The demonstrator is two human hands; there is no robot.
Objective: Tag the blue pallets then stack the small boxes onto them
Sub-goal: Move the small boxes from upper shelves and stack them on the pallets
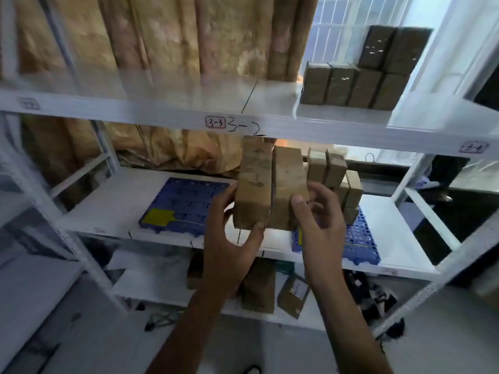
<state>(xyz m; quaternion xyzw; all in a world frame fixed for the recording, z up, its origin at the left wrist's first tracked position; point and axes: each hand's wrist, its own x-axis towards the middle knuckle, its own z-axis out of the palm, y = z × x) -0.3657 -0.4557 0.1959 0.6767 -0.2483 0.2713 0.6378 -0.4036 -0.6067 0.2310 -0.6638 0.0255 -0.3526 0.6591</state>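
Observation:
Two blue pallets lie on the middle shelf. The left pallet (186, 203) carries a yellow tag (158, 216) at its front left corner and no boxes. The right pallet (360, 242) holds a stack of small brown boxes (334, 171) at its back. In front of the shelf, between the pallets, my left hand (229, 233) grips one upright brown box (253, 184) from its left side and bottom. My right hand (320, 220) holds a second upright box (287, 184) beside it, thumb on the front face.
The white shelf rack (216, 122) has a board close above the held boxes, marked 3-3 and 3-2. Several wrapped boxes (364, 76) sit on the top shelf at the right. Brown sacking (162, 36) fills the back. More boxes (259, 287) lie on the lower shelf.

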